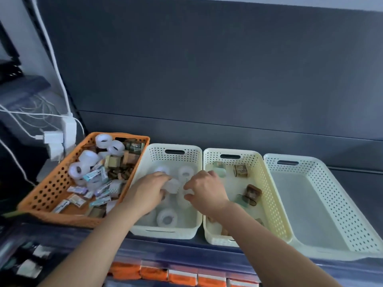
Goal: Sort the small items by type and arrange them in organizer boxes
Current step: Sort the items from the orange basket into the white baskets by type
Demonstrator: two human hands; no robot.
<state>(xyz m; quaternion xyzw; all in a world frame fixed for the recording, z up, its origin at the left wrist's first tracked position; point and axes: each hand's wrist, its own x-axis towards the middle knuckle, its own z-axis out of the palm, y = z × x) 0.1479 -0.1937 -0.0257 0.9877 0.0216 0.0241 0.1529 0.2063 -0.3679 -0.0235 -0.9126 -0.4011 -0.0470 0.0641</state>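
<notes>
An orange basket (51,189) at the left holds a mix of white tape rolls, small flat packets and brown blocks. Beside it a white basket (194,160) holds several white tape rolls, one lying near its front (166,218). Both hands are inside this white basket. My left hand (148,191) grips a white tape roll (173,186) over the middle of the basket. My right hand (205,190) has its fingers curled round another white roll (183,200) beside it. A cream basket (263,179) to the right holds brown blocks (240,170).
A pale basket (339,204) at the far right holds nothing visible. White chargers and cables (62,131) hang at the left behind the orange basket. Orange and white packs (182,276) line a lower shelf at the front. A dark wall stands behind.
</notes>
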